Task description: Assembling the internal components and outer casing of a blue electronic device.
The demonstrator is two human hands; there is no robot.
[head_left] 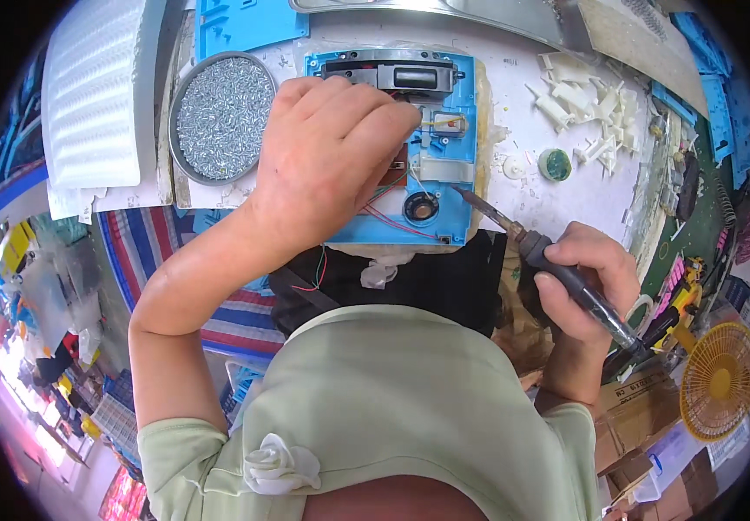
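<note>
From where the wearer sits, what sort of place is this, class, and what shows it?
Probably a small electronics assembly workshop: the right hand holds a soldering iron, wires run inside a blue casing, and small metal parts fill a dish.

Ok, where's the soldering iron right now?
In the head view, the soldering iron is right of centre, in the right hand, its tip at the right edge of the blue casing.

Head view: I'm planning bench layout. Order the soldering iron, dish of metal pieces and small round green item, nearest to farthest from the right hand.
1. Soldering iron: in the right hand.
2. Small round green item: ahead, slightly left.
3. Dish of metal pieces: left of the left hand.
</note>
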